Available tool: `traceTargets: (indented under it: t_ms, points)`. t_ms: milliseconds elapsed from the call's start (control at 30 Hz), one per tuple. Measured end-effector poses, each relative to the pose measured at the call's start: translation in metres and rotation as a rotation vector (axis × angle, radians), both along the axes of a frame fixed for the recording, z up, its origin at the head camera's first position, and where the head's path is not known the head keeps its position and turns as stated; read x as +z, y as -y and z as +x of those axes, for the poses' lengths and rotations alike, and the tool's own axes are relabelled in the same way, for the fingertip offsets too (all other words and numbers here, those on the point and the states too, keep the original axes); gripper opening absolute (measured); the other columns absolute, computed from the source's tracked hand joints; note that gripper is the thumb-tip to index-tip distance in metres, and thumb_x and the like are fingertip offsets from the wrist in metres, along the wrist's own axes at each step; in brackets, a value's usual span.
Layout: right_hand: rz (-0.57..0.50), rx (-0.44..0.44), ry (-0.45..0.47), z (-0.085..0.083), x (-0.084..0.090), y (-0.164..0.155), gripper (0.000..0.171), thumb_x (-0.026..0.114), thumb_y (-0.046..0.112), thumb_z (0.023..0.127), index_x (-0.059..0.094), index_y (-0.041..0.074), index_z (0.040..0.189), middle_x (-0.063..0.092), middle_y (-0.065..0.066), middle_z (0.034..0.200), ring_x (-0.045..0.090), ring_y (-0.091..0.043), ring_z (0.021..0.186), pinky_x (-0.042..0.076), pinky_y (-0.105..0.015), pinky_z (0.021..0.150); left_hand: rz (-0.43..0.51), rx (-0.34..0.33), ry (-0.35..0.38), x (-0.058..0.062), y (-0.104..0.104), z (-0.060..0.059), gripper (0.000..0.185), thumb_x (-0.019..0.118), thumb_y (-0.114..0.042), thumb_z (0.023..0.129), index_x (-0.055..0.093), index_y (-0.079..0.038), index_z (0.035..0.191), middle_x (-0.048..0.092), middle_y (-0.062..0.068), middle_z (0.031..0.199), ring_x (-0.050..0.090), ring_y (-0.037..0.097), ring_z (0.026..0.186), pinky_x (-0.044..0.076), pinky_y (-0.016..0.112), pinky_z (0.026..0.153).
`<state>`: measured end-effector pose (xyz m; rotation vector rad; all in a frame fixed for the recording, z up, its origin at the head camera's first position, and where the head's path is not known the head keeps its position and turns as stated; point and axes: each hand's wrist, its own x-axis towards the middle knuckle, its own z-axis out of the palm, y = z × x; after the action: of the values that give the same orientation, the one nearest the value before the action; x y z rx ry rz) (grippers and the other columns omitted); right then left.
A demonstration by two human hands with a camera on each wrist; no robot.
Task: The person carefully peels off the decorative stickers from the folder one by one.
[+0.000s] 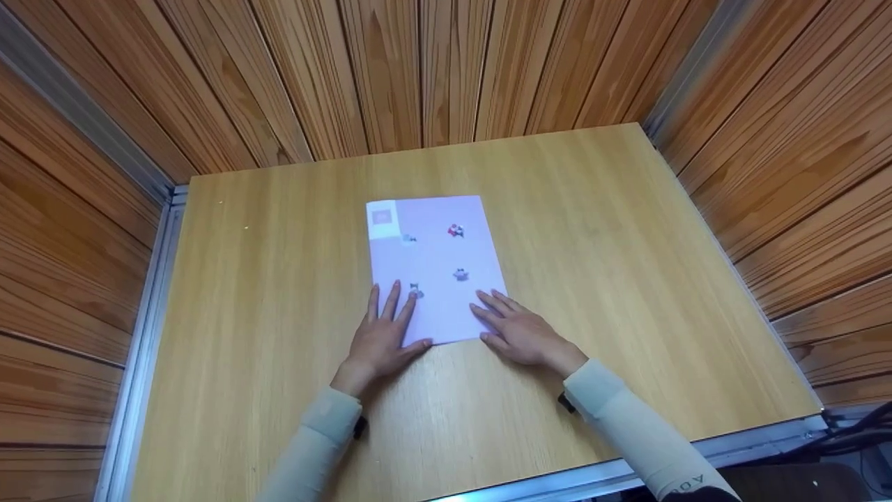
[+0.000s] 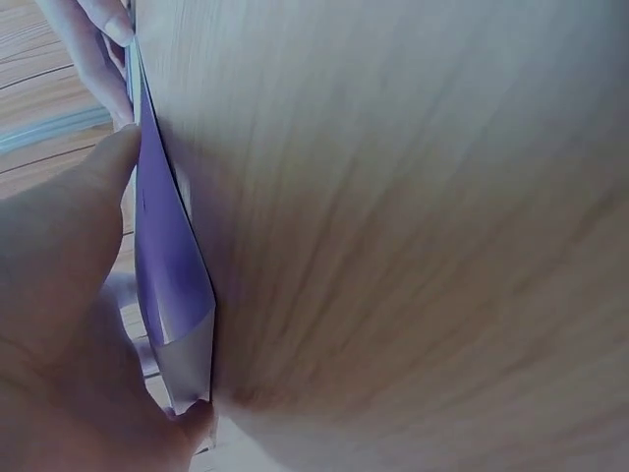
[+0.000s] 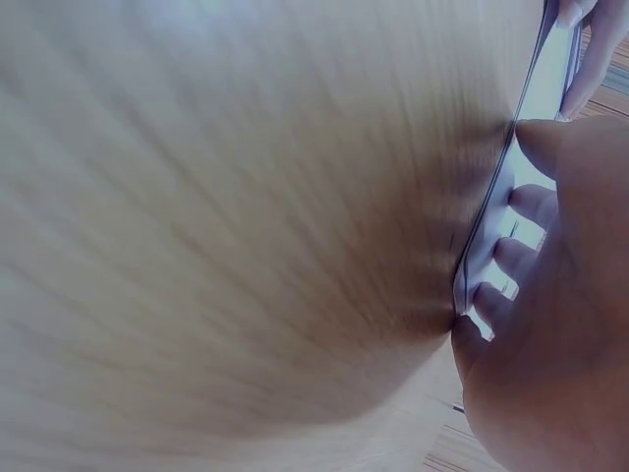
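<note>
A lilac booklet [image 1: 446, 307] with small printed figures and a white square in its far left corner lies on the wooden table. My left hand [image 1: 380, 343] rests on its near left part, fingers spread and straight, thumb at the near edge. On the near right corner, the fingers of my right hand [image 1: 523, 336] lie extended. In the left wrist view the booklet [image 2: 172, 251] bows, with a gap between its layers beside the left hand [image 2: 74, 295]. The right wrist view shows the right hand [image 3: 555, 295] touching the booklet's thin edge [image 3: 484, 226].
The wooden table [image 1: 265, 335] spreads around the booklet. Wood-panelled walls [image 1: 390, 77] stand at the back and both sides, with metal rails [image 1: 143, 335] along the edges. Dark cables [image 1: 854, 436] hang beyond the near right corner.
</note>
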<state>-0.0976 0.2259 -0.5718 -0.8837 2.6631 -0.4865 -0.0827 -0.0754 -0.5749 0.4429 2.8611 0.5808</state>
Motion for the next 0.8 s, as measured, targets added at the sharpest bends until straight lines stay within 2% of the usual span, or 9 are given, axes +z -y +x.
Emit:
traceTargets:
  t_ms: [233,467,600,800]
  points:
    - [0.019,-0.011,0.012,-0.001,-0.002,0.001,0.059,0.045,0.039,0.109,0.028,0.019,0.163,0.015,-0.005,0.172,0.011,-0.029,0.158,0.019,-0.049,0.125,0.049,0.035,0.008,-0.001,0.002,-0.013,0.082,0.059,-0.057,0.098,0.027,-0.02,0.164,0.006,0.007,0.173,-0.009,0.038,0.157,0.017,0.061,0.122]
    - [0.001,-0.011,0.016,-0.001,-0.003,0.001,0.06,0.046,0.039,0.109,0.029,0.018,0.163,0.015,-0.005,0.172,0.01,-0.029,0.158,0.019,-0.05,0.125,0.061,0.076,-0.011,-0.009,0.003,-0.03,0.091,0.059,-0.059,0.097,0.018,-0.013,0.165,0.002,0.005,0.173,-0.01,0.034,0.158,0.015,0.055,0.124]
    - [0.008,-0.018,0.002,0.0,-0.003,-0.001,0.061,0.046,0.039,0.109,0.029,0.018,0.163,0.015,-0.005,0.172,0.01,-0.029,0.158,0.019,-0.049,0.125,0.029,0.067,-0.015,-0.012,0.0,-0.034,0.095,0.056,-0.062,0.097,0.013,-0.01,0.165,-0.001,0.007,0.173,-0.012,0.034,0.157,0.018,0.054,0.124]
    - [0.016,-0.015,-0.007,0.0,-0.002,0.001,0.06,0.047,0.038,0.109,0.031,0.015,0.162,0.017,-0.007,0.171,0.013,-0.031,0.158,0.02,-0.05,0.125,-0.043,0.053,-0.011,-0.015,0.0,-0.034,0.096,0.048,-0.066,0.098,0.011,-0.008,0.164,-0.003,0.008,0.173,-0.014,0.034,0.157,0.019,0.05,0.125]
